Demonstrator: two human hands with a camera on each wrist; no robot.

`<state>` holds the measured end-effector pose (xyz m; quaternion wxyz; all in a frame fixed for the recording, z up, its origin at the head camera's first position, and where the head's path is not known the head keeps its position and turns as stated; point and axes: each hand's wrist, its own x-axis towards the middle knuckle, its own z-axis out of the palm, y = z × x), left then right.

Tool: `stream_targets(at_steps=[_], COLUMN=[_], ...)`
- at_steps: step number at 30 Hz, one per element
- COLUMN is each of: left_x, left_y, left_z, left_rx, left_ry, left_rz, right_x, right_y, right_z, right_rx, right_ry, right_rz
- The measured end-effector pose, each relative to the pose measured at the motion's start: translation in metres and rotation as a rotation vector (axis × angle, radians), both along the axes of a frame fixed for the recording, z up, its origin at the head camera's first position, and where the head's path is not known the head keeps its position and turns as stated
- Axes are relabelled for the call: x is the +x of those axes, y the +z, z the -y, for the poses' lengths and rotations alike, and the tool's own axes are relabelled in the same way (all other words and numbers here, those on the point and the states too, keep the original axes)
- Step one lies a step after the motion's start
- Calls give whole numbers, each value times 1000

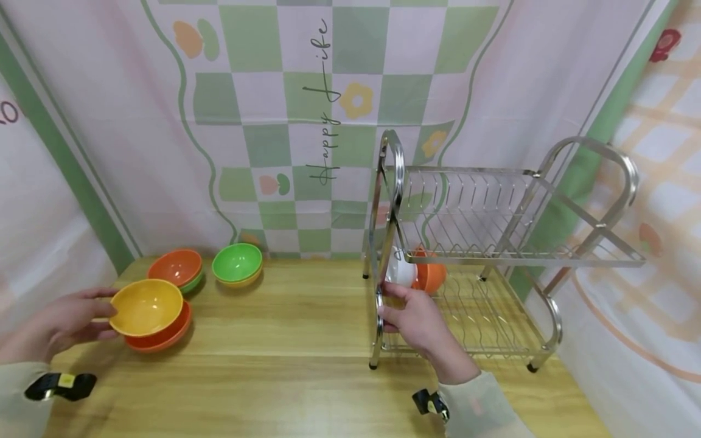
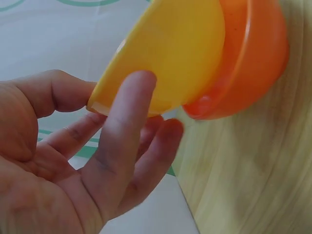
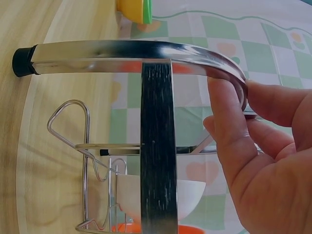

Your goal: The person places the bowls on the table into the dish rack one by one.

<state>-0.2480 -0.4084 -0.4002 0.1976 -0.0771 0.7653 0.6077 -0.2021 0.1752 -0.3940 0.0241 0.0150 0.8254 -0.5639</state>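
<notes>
My left hand (image 1: 76,319) pinches the rim of a yellow bowl (image 1: 146,307) between thumb and fingers. That bowl is tilted over an orange bowl (image 1: 164,340) on the table; in the left wrist view the yellow bowl (image 2: 180,53) overlaps the orange bowl (image 2: 263,63). My right hand (image 1: 418,322) grips the metal frame of a two-tier dish rack (image 1: 378,304) at its left front side. In the right wrist view its fingers wrap the curved tube (image 3: 195,53). Beyond that hand, a white bowl (image 1: 402,271) and an orange bowl (image 1: 432,277) stand on the lower tier.
Behind the left hand, an orange bowl (image 1: 175,266) sits on a green one (image 1: 194,285). Beside them a green bowl (image 1: 237,261) rests in a yellow one (image 1: 249,281). A patterned curtain (image 1: 306,140) closes off the wooden table's (image 1: 285,365) back edge. The rack's upper tier (image 1: 465,225) overhangs the lower.
</notes>
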Motion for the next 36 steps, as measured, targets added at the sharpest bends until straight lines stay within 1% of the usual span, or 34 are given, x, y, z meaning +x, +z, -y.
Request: stream_targets(at_steps=[3,5,7,8,10,11,14,17,18,20,23,26,28,31,33,36], left_x=[1,2,2,2,3,4,7,10,11,13,16,19,21,25,27,32], left_y=[5,7,8,8,8,8,6,6,7,10,15,19,20,19,15,12], left_z=[-2,-3,-4,-4,-5,-6,-11,-19,-22,-30,-43,-58,-69,-89,-104,-127], left_rx=[-4,-8,6,29,110,169,398,610,659,717,743,742,735,730,740,784], left_ry=[-13,-6,-4,5,26,28,5,-94,-125,-179,-205,-220,-221,-192,-193,-198], left_rz=[-22,-26,-25,-17,5,11,27,22,20,11,4,-3,-15,-17,-18,-3], right_x=[1,1,2,2,2,3,3,3,2,2,3,3,3,2,2,2], right_y=[0,0,0,1,0,0,0,-1,-1,-1,-1,-1,-1,-1,-1,0], right_z=[-1,0,0,0,0,0,0,-1,-1,-1,-1,-1,-1,0,0,0], right_rx=[-8,-10,-12,-11,-12,-12,-20,-25,-26,-24,-27,-31,-30,-28,-27,-27], right_ry=[6,8,7,6,5,4,3,3,3,4,5,3,3,3,4,5], right_rz=[-5,-7,-7,-7,-7,-6,-9,-11,-11,-13,-11,-11,-11,-13,-12,-14])
